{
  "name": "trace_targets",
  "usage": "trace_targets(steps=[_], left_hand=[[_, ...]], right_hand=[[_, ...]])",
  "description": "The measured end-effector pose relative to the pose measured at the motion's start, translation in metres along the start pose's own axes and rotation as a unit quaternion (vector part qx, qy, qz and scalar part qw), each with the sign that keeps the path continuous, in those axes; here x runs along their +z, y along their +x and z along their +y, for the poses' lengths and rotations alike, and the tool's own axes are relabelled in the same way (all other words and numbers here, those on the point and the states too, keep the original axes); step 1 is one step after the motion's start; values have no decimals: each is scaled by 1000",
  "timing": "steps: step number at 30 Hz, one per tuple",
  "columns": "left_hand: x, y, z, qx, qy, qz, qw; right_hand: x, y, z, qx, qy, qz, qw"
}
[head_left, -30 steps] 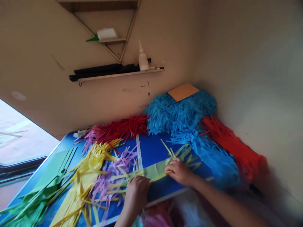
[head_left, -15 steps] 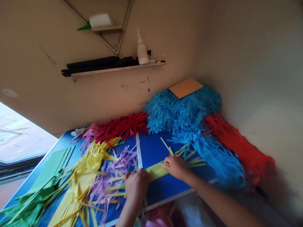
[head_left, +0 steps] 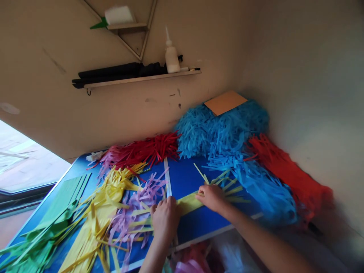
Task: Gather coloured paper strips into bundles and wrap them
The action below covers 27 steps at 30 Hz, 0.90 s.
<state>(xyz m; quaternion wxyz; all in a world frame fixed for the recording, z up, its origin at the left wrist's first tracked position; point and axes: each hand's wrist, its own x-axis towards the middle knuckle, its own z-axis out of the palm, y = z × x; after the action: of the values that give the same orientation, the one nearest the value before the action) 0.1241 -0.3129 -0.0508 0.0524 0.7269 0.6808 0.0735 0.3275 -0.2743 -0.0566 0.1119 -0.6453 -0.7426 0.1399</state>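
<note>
A yellow strip of fringed tissue paper [head_left: 190, 204] lies across the blue table between my hands, with cut fringe spreading from both ends. My left hand [head_left: 166, 214] is closed over the strip's left end, its fingertips partly hidden from me. Farther right, my right hand [head_left: 212, 196] pinches the other end between thumb and curled fingers, and fringe fans out beyond it. Lilac fringed paper [head_left: 136, 206] lies just left of my left hand, partly under the yellow fringe.
Yellow fringe [head_left: 105, 201] and green paper [head_left: 61, 201] cover the table's left side. Red fringe [head_left: 148, 149] and a blue fringed heap [head_left: 218, 131] topped by an orange card [head_left: 226, 102] line the back. Red-orange fringe [head_left: 290, 172] lies right. A wall shelf [head_left: 142, 79] holds a bottle [head_left: 172, 58].
The view has shifted slightly. My left hand's fingers look a little less tightly curled on the strip; my right hand keeps nearly the same pinch and place.
</note>
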Motion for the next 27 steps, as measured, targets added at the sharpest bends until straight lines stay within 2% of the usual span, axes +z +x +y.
trace_targets(steps=[3,5,7,8,10,11,12,15,18,22,27], left_hand=[[-4,3,1,99,-2,3,995],[-8,4,1,178,-8,-22,984],[-12,3,1,222,-9,-40,974],[-15,2,1,237,-8,-44,971],[-21,-1,3,250,-4,-46,967],[-24,-2,4,249,-1,-48,967],[-25,-3,6,245,3,-50,968],[-23,-3,9,229,9,-49,972],[-14,0,7,213,-5,-18,977],[-6,2,-2,186,-16,10,982],[-8,2,-17,174,-30,2,984]], right_hand=[[-8,0,5,11,-12,29,999],[-15,-6,9,10,-21,99,995],[-19,-16,11,-81,-9,138,987],[-18,-21,11,-158,4,125,979],[-13,-27,12,-295,27,51,954],[-10,-28,12,-327,30,20,944],[-6,-27,13,-332,30,6,943],[3,-18,17,-285,31,9,958],[2,-11,20,-259,54,11,964],[-5,-9,21,-269,54,8,962],[-9,5,28,-208,42,-28,977]])
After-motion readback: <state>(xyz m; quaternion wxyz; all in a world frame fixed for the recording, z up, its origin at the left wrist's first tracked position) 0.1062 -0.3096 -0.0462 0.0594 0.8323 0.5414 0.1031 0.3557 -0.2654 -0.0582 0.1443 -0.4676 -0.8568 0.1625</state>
